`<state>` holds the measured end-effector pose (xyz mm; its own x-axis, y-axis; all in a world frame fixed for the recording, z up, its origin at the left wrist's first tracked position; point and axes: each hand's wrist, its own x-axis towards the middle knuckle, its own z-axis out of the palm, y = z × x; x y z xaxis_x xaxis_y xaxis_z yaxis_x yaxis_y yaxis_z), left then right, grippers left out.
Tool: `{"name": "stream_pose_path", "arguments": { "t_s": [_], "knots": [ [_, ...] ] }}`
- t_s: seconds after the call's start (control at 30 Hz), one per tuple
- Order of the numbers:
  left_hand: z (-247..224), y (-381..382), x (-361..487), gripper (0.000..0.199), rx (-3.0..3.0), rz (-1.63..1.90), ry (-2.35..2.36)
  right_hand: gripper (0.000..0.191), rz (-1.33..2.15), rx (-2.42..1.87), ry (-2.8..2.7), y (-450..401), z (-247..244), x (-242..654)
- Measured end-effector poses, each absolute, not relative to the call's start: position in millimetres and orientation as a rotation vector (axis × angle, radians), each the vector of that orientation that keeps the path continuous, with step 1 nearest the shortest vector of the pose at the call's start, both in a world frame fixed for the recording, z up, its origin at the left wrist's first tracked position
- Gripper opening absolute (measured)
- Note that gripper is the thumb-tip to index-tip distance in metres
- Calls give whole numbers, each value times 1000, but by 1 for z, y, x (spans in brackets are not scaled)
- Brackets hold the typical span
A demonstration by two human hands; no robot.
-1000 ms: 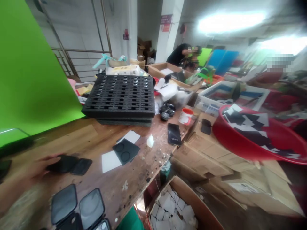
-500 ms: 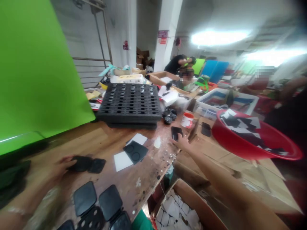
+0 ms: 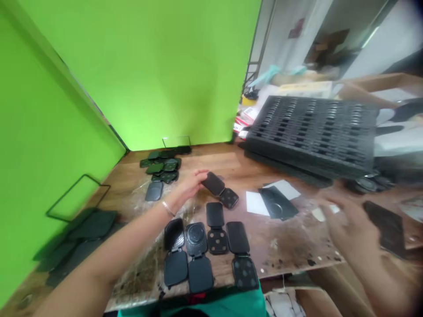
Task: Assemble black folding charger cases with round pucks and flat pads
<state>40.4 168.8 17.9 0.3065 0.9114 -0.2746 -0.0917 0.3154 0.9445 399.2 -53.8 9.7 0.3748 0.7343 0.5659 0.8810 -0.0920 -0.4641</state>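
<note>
My left hand [image 3: 194, 181], with a bracelet at the wrist, grips the edge of an opened black hinged case [image 3: 214, 183] above the table. The case's lower half shows round spots. Several more opened black cases [image 3: 215, 215] lie in a row near the table's front edge, below that hand. On the right, my right hand [image 3: 346, 220] is smeared by motion; its fingers cannot be made out. Near its fingertips lies a small whitish piece [image 3: 318, 214]. White and black sheets [image 3: 277, 202] lie between the two hands.
Green panels [image 3: 165, 66] stand behind and left. A stack of black slotted trays [image 3: 310, 136] sits at the back right. Piles of black cases [image 3: 165, 165] and dark flat pieces [image 3: 89, 229] lie on the left. A dark rectangular item [image 3: 386, 226] lies at far right.
The view has swung left and down. My left hand has raised the black case off the table. My right hand has left the phone-like black item beside the mug and come nearer the sheets.
</note>
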Motion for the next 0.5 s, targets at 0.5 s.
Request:
{"name": "stream_pose_path", "arguments": {
  "t_s": [0.5],
  "knots": [
    [42, 71, -28, 24, 1547, 944, 1096, 27, 271, -1653, -1692, 46, -5, 262]
  ]
}}
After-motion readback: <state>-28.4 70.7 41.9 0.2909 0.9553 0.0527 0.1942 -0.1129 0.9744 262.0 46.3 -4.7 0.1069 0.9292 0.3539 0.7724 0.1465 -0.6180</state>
